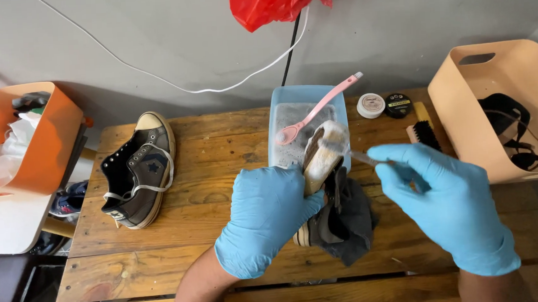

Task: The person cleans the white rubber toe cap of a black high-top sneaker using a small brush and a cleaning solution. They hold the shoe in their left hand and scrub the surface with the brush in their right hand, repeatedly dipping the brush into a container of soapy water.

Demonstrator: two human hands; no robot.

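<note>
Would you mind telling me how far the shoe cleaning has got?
Done: nothing looks finished. In hand: the left hand holds a sneaker, its toe sudsy, while the right hand works a small brush on it. Left: the second sneaker lies untouched on the wooden table.

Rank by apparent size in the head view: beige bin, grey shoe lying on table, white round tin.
1. beige bin
2. grey shoe
3. white round tin
Bin is cut off at the frame edge, yet plainly largest.
</note>
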